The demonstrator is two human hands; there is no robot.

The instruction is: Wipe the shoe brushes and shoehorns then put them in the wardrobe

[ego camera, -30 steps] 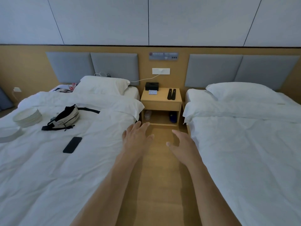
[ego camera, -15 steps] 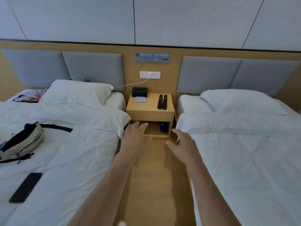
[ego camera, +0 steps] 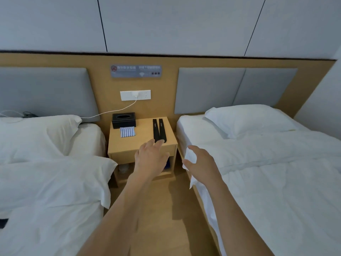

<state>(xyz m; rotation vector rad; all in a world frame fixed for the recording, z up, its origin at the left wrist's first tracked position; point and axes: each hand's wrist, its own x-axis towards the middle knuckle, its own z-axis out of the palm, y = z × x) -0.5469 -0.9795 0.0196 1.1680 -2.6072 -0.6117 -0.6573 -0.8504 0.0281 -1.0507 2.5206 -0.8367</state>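
Item 1. Right hand (ego camera: 201, 163): nearest the viewer, held over the edge of the right bed (ego camera: 276, 182), fingers loosely spread. A white cloth or tissue (ego camera: 190, 159) shows at the palm side; whether this grip actually holds it or merely hangs in front of a bedsheet corner cannot be told.

Item 2. Left hand (ego camera: 151, 157): forward of the right, fingers straight and released, holding nothing. Fingertips reach the front edge of the desk (ego camera: 129, 145), just short of, or barely touching, the near ends of the task's items; contact cannot be confirmed.

Item 3. Two black shoehorns (ego camera: 159, 130), or perhaps flat brushes; type uncertain at this size. They lie side by side, touching or nearly so, on the right half of the desk top. Their long axes run away from the viewer, near ends pointing at the left hand's fingertips. The left hand is the nearer of the two; judged step: reaching to pick them up, wiping not yet begun.

Item 4. Striped folded cloth (ego camera: 127, 131): desk top, left of the shoehorns, apart from them.

Item 5. Black tissue box (ego camera: 123, 120): behind the cloth, against the wall.

Item 6. Wardrobe: not in view.
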